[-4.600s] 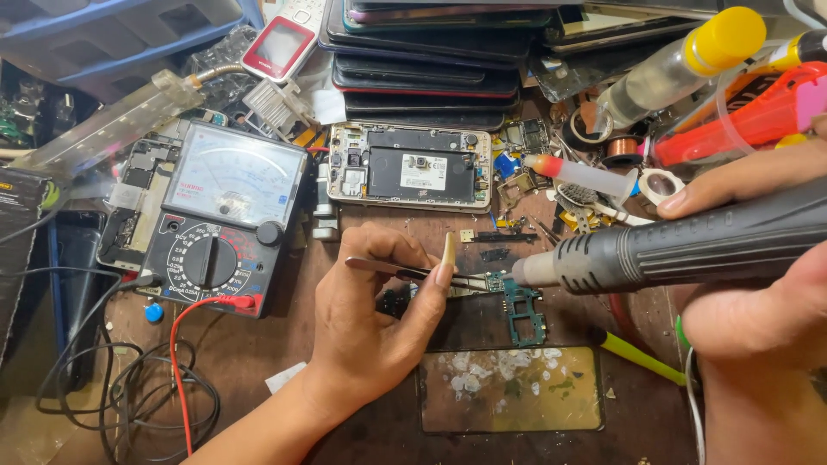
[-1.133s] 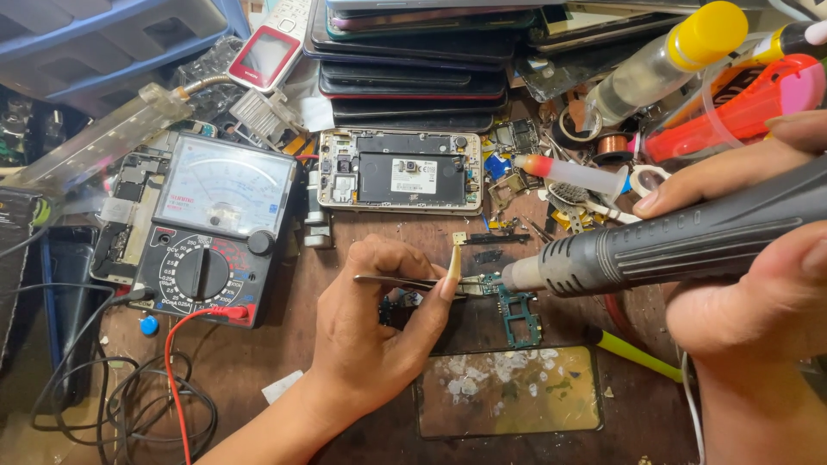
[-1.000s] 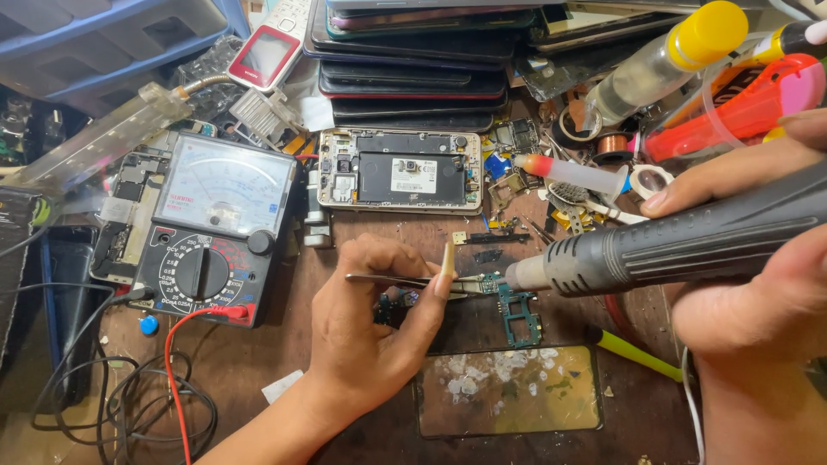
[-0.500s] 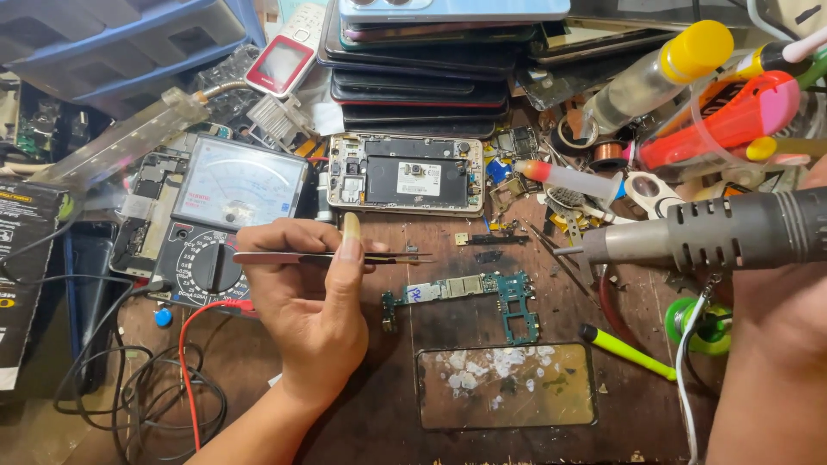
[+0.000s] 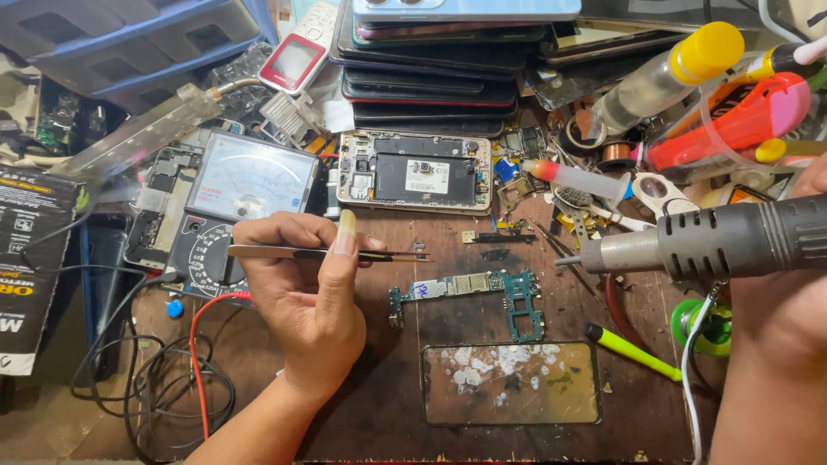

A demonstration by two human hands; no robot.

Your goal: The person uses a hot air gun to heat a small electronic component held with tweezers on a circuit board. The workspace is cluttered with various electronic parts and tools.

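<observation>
Tweezers [image 5: 327, 253] and hot-air gun [image 5: 715, 243] off board [image 5: 469, 288]

1. Most of the right hand [image 5: 788, 319] is cut off by the right edge, and its fingers are hidden behind the hot-air tool [image 5: 715, 243].
2. The rear of the hot-air tool is cut off by the same edge.
3. The lower dial of the multimeter [image 5: 241, 198] is covered by the left hand [image 5: 306, 297].
4. The middle of the tweezers [image 5: 327, 253] is hidden under the thumb.
5. The stacked phones [image 5: 439, 60] are cropped by the top edge.
6. The parts on the green circuit board [image 5: 482, 288] are too small to be told apart.
</observation>
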